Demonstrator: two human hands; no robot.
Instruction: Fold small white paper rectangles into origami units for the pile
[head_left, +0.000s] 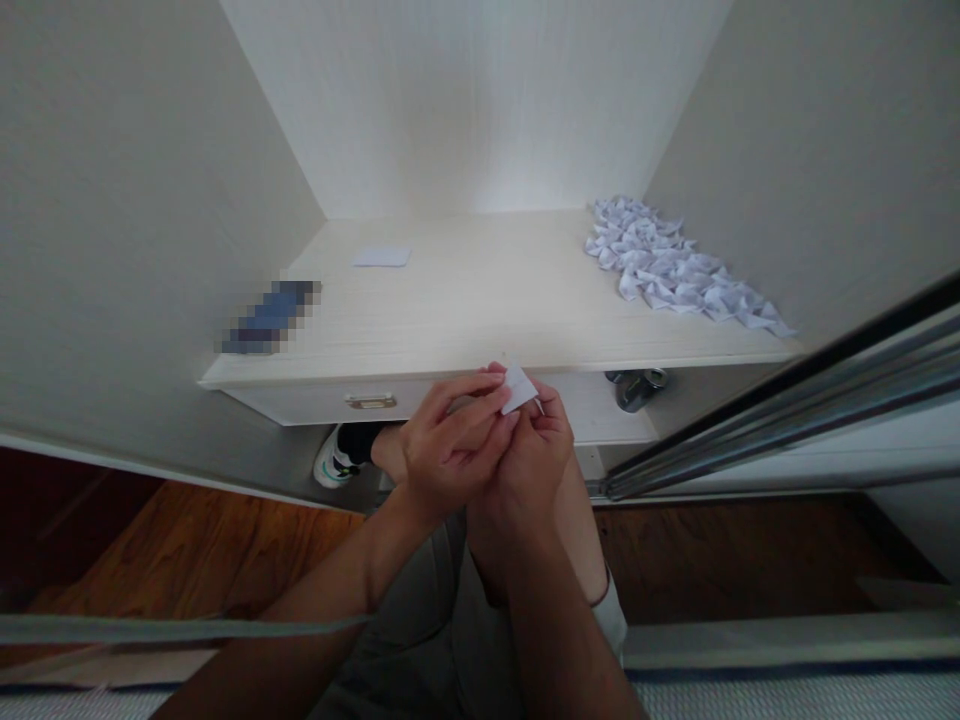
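Between my two hands, just in front of the shelf's front edge, is a small folded piece of white paper with a pointed top. My left hand pinches its left side with the fingertips. From the right and below, my right hand grips it with thumb and fingers. Part of the paper is hidden behind the fingers. On the right of the shelf lies a heap of folded white paper pieces. A flat white paper stack or sheet rests at the back left.
The white shelf sits between two side walls, above a drawer with a metal handle. A blurred-out blue item lies at its left end. Dark cans stand below on the right. Metal sliding rails cross the right side.
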